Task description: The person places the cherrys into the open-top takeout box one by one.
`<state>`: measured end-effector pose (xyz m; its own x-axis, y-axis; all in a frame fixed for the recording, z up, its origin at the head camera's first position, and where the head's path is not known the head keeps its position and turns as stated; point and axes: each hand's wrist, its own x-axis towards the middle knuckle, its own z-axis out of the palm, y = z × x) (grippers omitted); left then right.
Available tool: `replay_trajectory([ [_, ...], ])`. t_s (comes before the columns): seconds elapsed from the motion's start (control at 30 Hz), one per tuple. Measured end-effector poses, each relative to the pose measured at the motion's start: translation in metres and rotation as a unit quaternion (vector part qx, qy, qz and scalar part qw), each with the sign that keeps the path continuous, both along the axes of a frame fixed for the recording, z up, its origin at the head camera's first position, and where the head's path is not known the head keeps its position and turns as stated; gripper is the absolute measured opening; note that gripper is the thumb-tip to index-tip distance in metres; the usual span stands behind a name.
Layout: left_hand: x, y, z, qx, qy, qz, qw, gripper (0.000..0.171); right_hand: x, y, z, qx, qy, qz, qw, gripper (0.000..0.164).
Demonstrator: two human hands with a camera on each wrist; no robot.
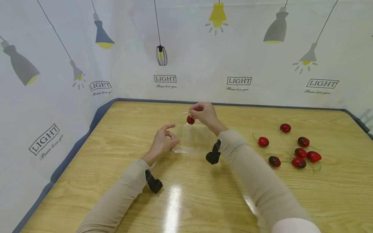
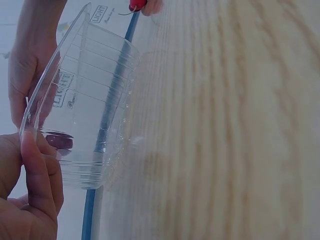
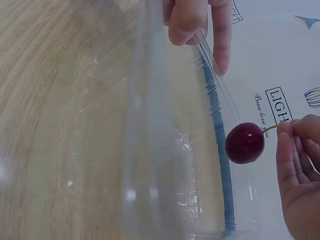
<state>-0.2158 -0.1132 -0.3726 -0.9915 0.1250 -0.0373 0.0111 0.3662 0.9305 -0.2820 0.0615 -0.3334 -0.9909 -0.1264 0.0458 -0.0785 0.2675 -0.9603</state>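
Note:
My right hand (image 1: 204, 114) pinches a dark red cherry (image 3: 245, 143) by its thin green stem, with thumb and index finger at the stem's end. The cherry hangs over the back left part of a clear plastic container (image 1: 189, 151), near its rim in the right wrist view. At the container's left side, my left hand (image 1: 162, 140) grips the rim between thumb and fingers. The left wrist view shows the left thumb on the near face of the rim and the cherry blurred through the see-through wall.
To the right on the wooden table (image 1: 204, 207) lie several more cherries, some with stems, including a single cherry (image 1: 263, 141) nearest the container and a cluster around another cherry (image 1: 299, 162). A printed cloth (image 1: 198, 64) with lamp pictures stands behind the table and along its left side.

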Motion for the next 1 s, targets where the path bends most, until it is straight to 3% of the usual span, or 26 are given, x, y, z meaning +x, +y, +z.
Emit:
replay_trajectory([
  [0.17, -0.0011, 0.0009, -0.0014, -0.002, 0.001, 0.005, 1.0000, 0.061, -0.0021, -0.0026, -0.0025, -0.018, -0.013, -0.007, 1.000, 0.014],
  [0.53, -0.0018, 0.0005, -0.0021, 0.008, -0.003, 0.007, 0.9999, 0.060, -0.0063, -0.0065, -0.0056, -0.076, -0.092, -0.019, 0.993, 0.017],
  [1.0, 0.0007, 0.0015, -0.0026, 0.014, -0.003, 0.006, 0.9999, 0.062, -0.0026, -0.0033, -0.0091, -0.047, -0.108, -0.015, 0.993, 0.021],
])
